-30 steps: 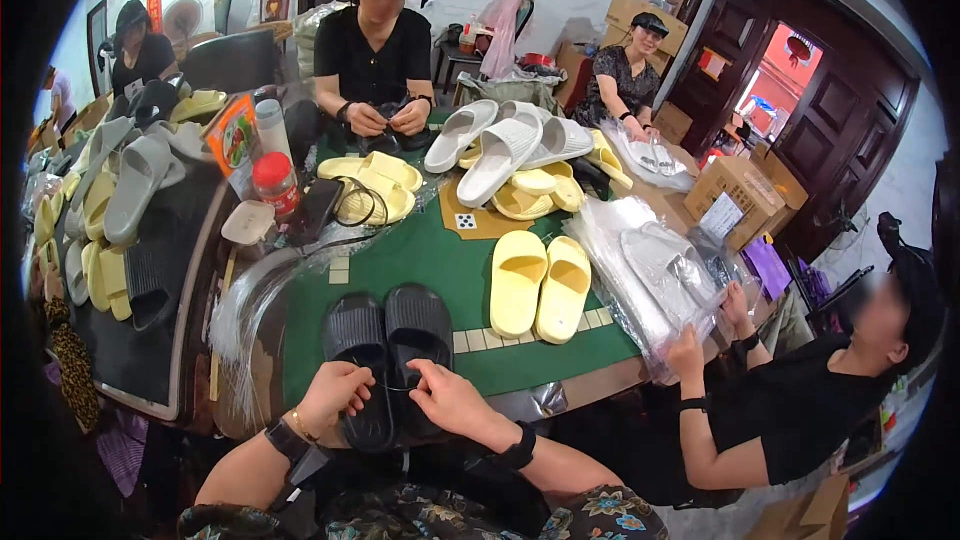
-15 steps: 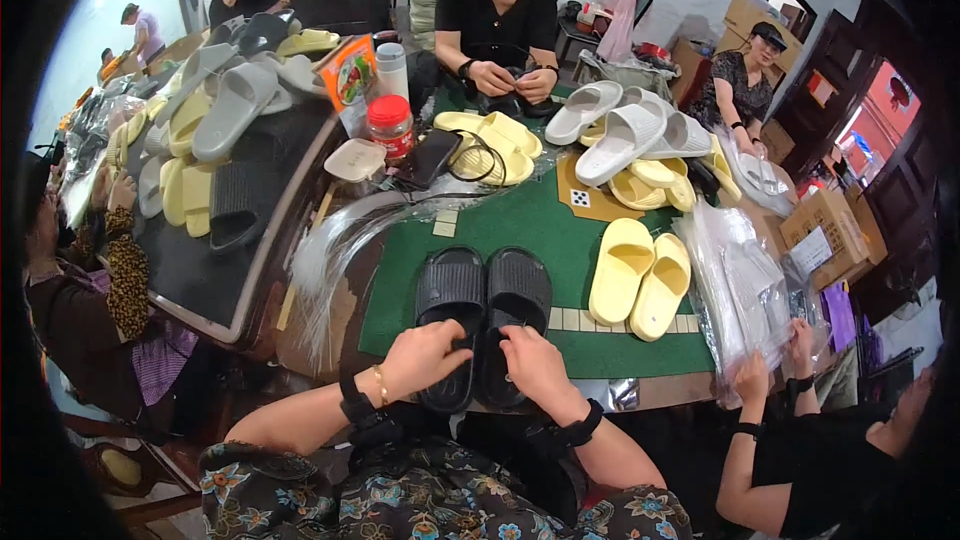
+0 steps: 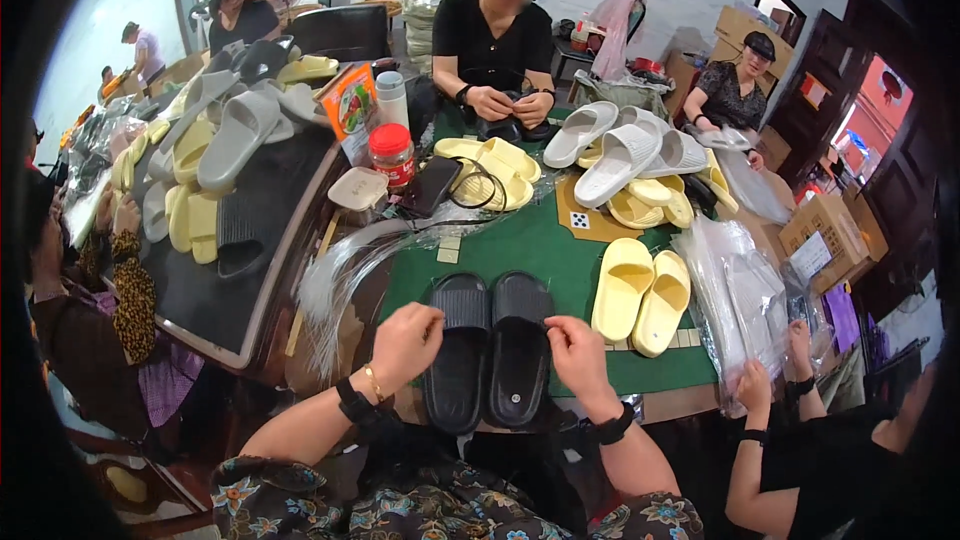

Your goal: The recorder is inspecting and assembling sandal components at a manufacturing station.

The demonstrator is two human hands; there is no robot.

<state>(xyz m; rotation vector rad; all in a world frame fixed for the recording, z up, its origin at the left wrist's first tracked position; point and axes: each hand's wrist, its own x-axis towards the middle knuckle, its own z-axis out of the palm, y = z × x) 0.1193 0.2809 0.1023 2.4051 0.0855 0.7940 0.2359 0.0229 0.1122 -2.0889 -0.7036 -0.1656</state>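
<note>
A pair of black slide slippers lies side by side in front of me, toes pointing away: the left slipper (image 3: 455, 380) and the right slipper (image 3: 520, 365). My left hand (image 3: 408, 345) is closed with fingertips pinched at the outer edge of the left slipper's strap. On the other side, my right hand (image 3: 580, 355) is pinched close to the right slipper's outer edge, by its strap. Anything between the fingertips is too small to make out. Both slippers rest on the green table mat (image 3: 420, 285), near its front edge.
Right of my hands lie a yellow slipper pair (image 3: 640, 295) and clear plastic bags (image 3: 735, 290) handled by a co-worker. Farther back are a grey-and-yellow slipper pile (image 3: 630, 155), a red-lidded jar (image 3: 392, 155) and clear plastic strands (image 3: 345, 270). Another person works opposite with black footwear.
My hands have moved apart, from the slippers' foot openings out to the outer sides of the straps. The insoles now show. The view has shifted slightly.
</note>
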